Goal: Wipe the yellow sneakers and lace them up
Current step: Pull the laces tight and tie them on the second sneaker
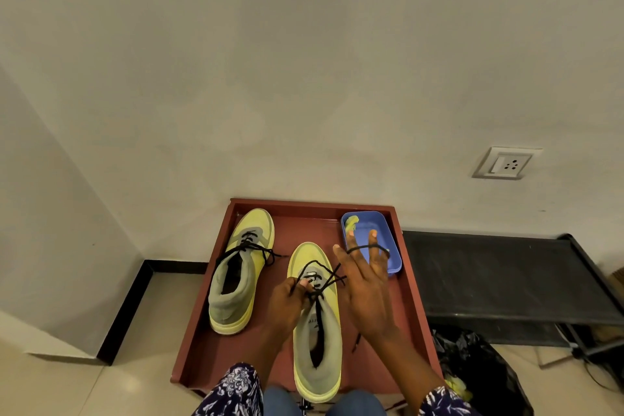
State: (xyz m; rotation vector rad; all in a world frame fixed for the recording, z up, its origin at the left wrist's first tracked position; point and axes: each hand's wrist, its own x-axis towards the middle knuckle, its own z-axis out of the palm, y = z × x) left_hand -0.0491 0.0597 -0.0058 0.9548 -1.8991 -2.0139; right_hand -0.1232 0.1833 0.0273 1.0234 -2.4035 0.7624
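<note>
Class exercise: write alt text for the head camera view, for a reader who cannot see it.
A person's left hand pinches a black lace on the nearer yellow sneaker, the lace looped over the spread right hand. A second laced sneaker and blue tub share the red tray.

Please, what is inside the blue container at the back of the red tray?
Inside the blue container a yellow-green cloth lies at its far left corner. The right hand, with the black lace looped over its fingers, covers the near part, so that part cannot be seen.
</note>
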